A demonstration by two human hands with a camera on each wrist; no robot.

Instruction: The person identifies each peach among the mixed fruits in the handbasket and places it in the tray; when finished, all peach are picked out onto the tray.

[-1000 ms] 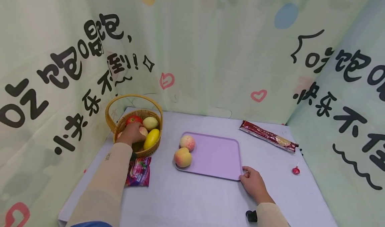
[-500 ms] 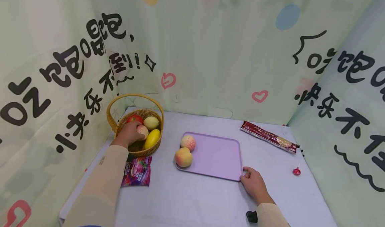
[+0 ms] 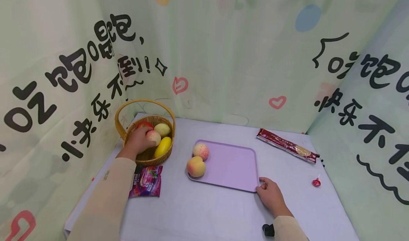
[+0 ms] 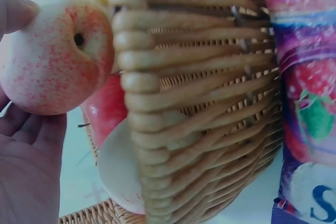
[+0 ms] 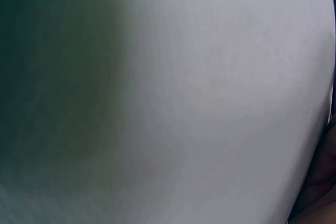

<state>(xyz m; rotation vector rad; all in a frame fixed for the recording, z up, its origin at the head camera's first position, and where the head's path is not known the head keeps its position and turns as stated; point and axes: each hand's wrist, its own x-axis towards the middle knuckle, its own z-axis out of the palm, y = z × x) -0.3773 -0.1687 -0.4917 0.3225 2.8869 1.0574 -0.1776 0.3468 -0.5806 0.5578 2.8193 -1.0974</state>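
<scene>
My left hand (image 3: pixel 138 140) grips a pale, red-speckled peach (image 4: pixel 55 56) over the wicker basket (image 4: pixel 194 77), thumb on one side and fingers on the other. Inside the basket are a red apple-like fruit (image 4: pixel 106 106), a yellow mango-like fruit (image 3: pixel 163 147), a pale green oval fruit (image 3: pixel 162 129) and a whitish fruit (image 4: pixel 121 166). At the front right corner of the purple tray (image 3: pixel 233 166), my right hand (image 3: pixel 271 195) pinches the rim between thumb and fingers. Two peaches, one speckled (image 3: pixel 201 151) and one yellow-orange (image 3: pixel 196 166), lie at the tray's left end.
A purple berry snack bag (image 3: pixel 147 181) lies in front of the basket, partly under my left forearm. Behind the tray on the right is a long dark red packet (image 3: pixel 287 146). A red lollipop (image 3: pixel 316 182) lies near the right table edge. Printed curtains enclose the table.
The left hand has drawn the speckled peach slightly up and away from the basket's other fruit, and more of the peach shows. My right hand stays on the tray corner.
</scene>
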